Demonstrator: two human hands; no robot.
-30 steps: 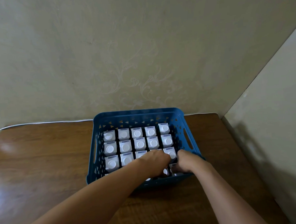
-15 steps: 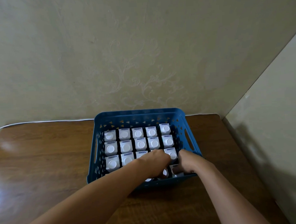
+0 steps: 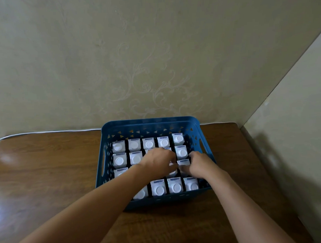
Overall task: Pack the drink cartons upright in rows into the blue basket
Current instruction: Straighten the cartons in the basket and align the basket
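Note:
The blue basket [image 3: 150,121] stands on the wooden table against the wall. White drink cartons with round caps stand upright in rows inside it, from the back row [image 3: 149,144] to the front row [image 3: 175,187]. Both my hands are inside the basket, over the third row on the right side. My left hand [image 3: 158,163] curls its fingers over a carton that it mostly hides. My right hand [image 3: 199,165] pinches the neighbouring carton [image 3: 184,162] between thumb and fingers. My left forearm covers part of the front and third rows.
The basket sits on a brown wooden table [image 3: 48,170]. A white cable [image 3: 47,132] runs along the table's back edge. A patterned wall stands close behind, and a side wall [image 3: 292,125] borders the table's right edge.
Both hands have moved from the front row back to the third row, which uncovers several front-row cartons. The camera view has shifted slightly.

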